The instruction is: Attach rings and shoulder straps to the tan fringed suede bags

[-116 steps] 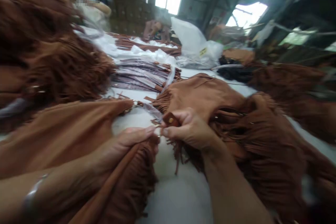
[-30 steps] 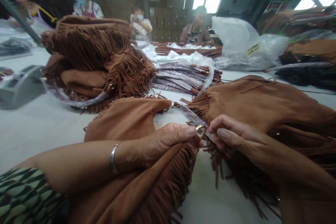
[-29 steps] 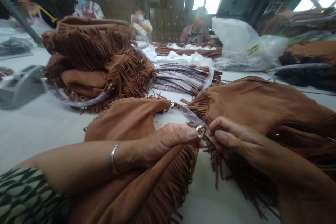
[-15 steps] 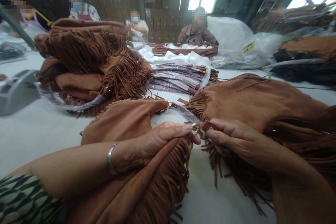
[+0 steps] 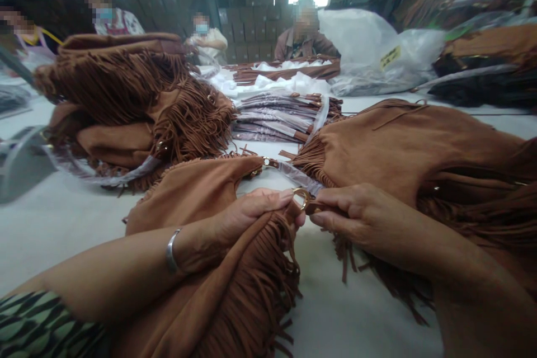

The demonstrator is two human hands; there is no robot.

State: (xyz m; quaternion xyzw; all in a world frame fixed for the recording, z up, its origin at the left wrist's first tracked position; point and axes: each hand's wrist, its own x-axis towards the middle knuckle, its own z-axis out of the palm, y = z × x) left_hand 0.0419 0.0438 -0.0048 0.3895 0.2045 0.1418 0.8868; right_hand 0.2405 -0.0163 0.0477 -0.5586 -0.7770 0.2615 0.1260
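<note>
The left hand (image 5: pixel 247 212), a silver bracelet at its wrist, gripped a brown fringed bag (image 5: pixel 235 285) beside its gold-toned ring (image 5: pixel 301 198) at the center of the frame, while the right hand (image 5: pixel 356 218) pinched a brown leather tab (image 5: pixel 314 208) at the ring. The bag spread to the bottom edge over a white table (image 5: pixel 323 302). Another fringed bag (image 5: pixel 390 151) lay at right, near plastic-wrapped straps (image 5: pixel 272 117) in the upper center. A pile of fringed bags (image 5: pixel 126 95) rose at upper left; a person in a brown jacket (image 5: pixel 304 39) sat beyond the straps.
</note>
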